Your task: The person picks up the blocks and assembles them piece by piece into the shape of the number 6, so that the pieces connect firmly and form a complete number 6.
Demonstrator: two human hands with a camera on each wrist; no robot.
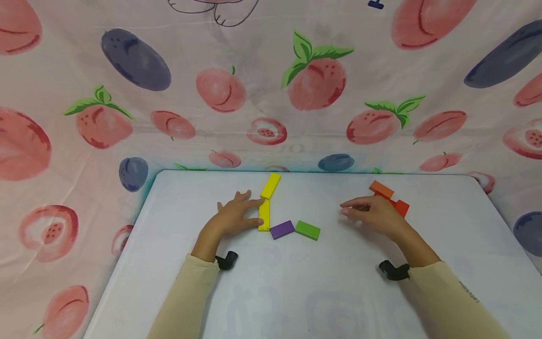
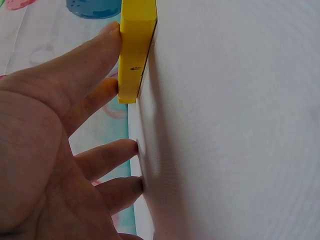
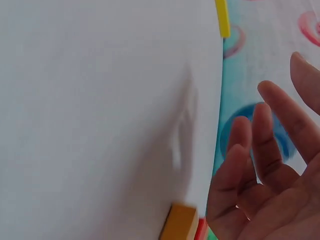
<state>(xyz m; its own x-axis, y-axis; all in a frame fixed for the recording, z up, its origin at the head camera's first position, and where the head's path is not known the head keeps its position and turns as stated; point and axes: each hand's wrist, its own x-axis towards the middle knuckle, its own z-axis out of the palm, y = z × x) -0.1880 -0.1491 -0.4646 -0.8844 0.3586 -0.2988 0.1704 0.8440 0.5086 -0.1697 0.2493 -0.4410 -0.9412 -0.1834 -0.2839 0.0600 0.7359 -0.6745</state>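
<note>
One near yellow block is getting all the attention, lying flat on the white tabletop, left of the middle. Left hand has its thumb and index fingertips on it, thumb toward the near end and index up by the far end, the other fingers spread out beside it; doesn't look like a proper pinch to me. If you're nudging it straight, I'd keep that touch light and push evenly at both ends, since one heavy fingertip would probably swing it into its neighbours. Long axis runs almost straight away from the person, one short end facing them. Past its far end, the far yellow block angles off a bit to the right, and by its near right corner the purple block lies mostly crosswise, right end farther away. Then comes the green block, slanting the opposite way. Right hand hangs over the tabletop, fingers loosely bent, holding nothing, with an orange block and some partly hidden red blocks near it. Behind everything there's a fruit-print cloth.
</note>
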